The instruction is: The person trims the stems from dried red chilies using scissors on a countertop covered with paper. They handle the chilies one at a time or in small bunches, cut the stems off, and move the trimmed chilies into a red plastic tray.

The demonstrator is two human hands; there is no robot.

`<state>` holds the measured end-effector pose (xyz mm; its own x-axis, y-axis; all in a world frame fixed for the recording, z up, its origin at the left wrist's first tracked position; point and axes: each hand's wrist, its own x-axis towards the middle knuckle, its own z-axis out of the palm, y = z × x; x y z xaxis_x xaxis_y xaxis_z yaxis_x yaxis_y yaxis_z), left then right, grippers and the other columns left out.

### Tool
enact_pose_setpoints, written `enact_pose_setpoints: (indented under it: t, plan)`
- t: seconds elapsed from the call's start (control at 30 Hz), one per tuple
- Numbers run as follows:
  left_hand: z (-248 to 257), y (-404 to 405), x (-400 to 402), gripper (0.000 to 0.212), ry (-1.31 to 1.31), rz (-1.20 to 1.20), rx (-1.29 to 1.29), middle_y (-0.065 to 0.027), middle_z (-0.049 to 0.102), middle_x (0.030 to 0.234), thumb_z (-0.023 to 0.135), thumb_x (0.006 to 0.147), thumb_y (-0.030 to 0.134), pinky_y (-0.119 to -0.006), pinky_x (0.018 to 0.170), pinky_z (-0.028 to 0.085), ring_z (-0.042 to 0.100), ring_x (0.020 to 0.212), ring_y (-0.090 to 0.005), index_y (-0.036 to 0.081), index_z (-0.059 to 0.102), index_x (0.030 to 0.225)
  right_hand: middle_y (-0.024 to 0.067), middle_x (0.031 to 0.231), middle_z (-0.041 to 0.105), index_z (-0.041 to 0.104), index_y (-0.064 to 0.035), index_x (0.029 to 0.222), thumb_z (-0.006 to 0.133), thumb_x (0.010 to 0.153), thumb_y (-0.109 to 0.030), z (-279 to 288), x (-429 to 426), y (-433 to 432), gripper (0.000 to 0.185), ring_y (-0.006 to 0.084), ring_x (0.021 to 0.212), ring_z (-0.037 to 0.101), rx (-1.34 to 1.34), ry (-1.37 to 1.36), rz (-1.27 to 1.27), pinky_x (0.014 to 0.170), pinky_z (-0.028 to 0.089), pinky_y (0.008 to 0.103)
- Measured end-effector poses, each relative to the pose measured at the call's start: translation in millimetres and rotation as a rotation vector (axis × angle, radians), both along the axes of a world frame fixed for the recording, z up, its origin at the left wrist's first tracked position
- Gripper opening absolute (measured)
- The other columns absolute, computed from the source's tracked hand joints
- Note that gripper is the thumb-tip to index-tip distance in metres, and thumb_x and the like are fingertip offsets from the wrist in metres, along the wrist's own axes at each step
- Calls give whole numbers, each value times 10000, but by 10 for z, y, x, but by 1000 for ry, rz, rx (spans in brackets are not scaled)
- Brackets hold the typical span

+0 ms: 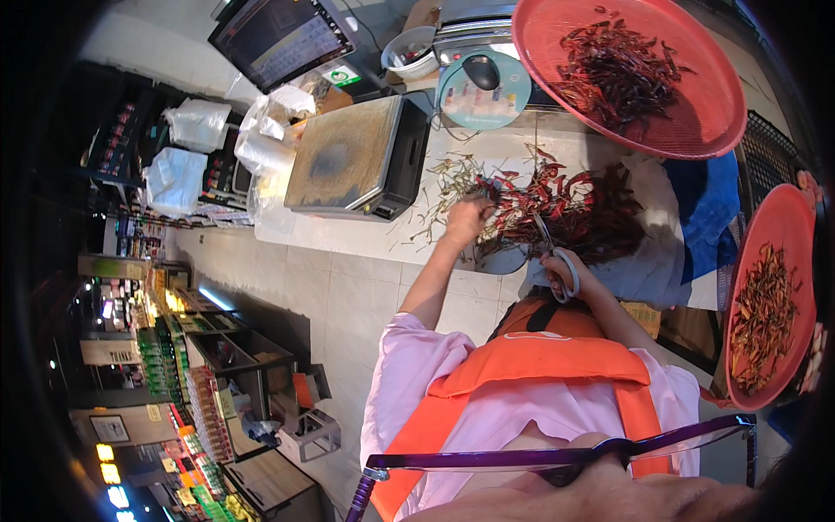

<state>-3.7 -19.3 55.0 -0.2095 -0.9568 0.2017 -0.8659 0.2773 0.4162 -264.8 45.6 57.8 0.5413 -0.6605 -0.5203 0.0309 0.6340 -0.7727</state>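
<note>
My right hand [566, 271] grips a pair of scissors [546, 230] by its light grey loop handles. The blades point away from me into a heap of dried red chillies [580, 202] on the counter. Left of the blades, my left hand [468, 218] has its fingers curled down at the heap's edge. Whether a chilli is pinched in them is hard to see. Thin pale stems [450, 176] lie scattered around and beyond my left hand. A grey rounded rim [505, 262] shows under the chillies at the counter's near edge.
A red mesh basket [711, 124] of dried chillies stands beyond the heap; another red basket [743, 261] is at right. Left of my hands is a countertop scale or box [346, 156]. Behind are a mouse [481, 72] and monitor [280, 39]. Blue cloth [701, 202] lies right.
</note>
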Motion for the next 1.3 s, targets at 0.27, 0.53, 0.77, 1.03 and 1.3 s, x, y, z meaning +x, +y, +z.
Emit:
enact_pose_setpoints:
  t: [0.27, 0.53, 0.77, 1.03, 1.3]
  plan:
    - [-254, -11, -374, 180, -86, 120, 127, -141, 593, 851, 614, 740, 141, -405, 690, 477, 587, 792, -324, 83, 595, 909, 23, 545, 440, 458, -59, 822, 505, 824, -190, 72, 187, 16, 139, 113, 386, 426, -60, 50, 33, 345, 325, 262]
    - [-9, 187, -116, 125, 1537, 458, 260, -102, 592, 675, 546, 820, 18, -226, 439, 466, 558, 516, -131, 65, 444, 764, 12, 583, 442, 465, -54, 872, 513, 813, -214, 70, 340, 136, 178, 106, 419, 435, -165, 67, 159, 378, 340, 251]
    - [102, 491, -418, 136, 1762, 452, 293, -141, 607, 733, 534, 819, 9, -264, 503, 524, 616, 597, -185, 69, 430, 757, 1, 595, 420, 452, -62, 860, 523, 788, -233, -12, 515, 134, 199, 98, 420, 404, -194, 88, 88, 390, 340, 244]
    - [18, 571, -569, 181, 1699, 472, 167, -123, 599, 741, 541, 818, -9, -257, 531, 525, 619, 613, -177, 82, 388, 786, -16, 527, 368, 437, -91, 857, 521, 774, -194, -152, 594, 116, 156, 96, 355, 340, -119, 46, 7, 335, 275, 250]
    - [-131, 467, -611, 174, 1548, 389, 135, -100, 593, 741, 530, 819, -18, -253, 535, 512, 613, 614, -171, 71, 381, 812, 0, 525, 376, 429, -106, 844, 525, 818, -172, -21, 542, 33, 120, 107, 339, 325, -1, 147, -34, 311, 254, 267]
